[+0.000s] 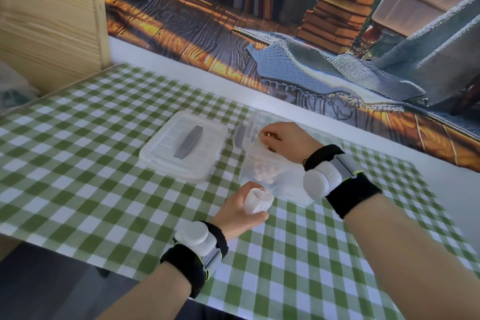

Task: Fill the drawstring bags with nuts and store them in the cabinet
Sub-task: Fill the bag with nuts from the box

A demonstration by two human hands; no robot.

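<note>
Green-and-white checked cloth (104, 163) covers the table. At frame centre a clear plastic container (294, 193) stands open, and its lid (166, 153), which has a grey handle, lies just left of it. Pale nuts (265, 176) sit inside the container. The right hand (283, 138) is inside the container, fingers curled, pinching a sheer bag (255, 154) with a red thread. The left hand (237, 212), just below the container, grips a small white drawstring bag (258, 200). A light wooden cabinet (52, 21) occupies the upper left.
</note>
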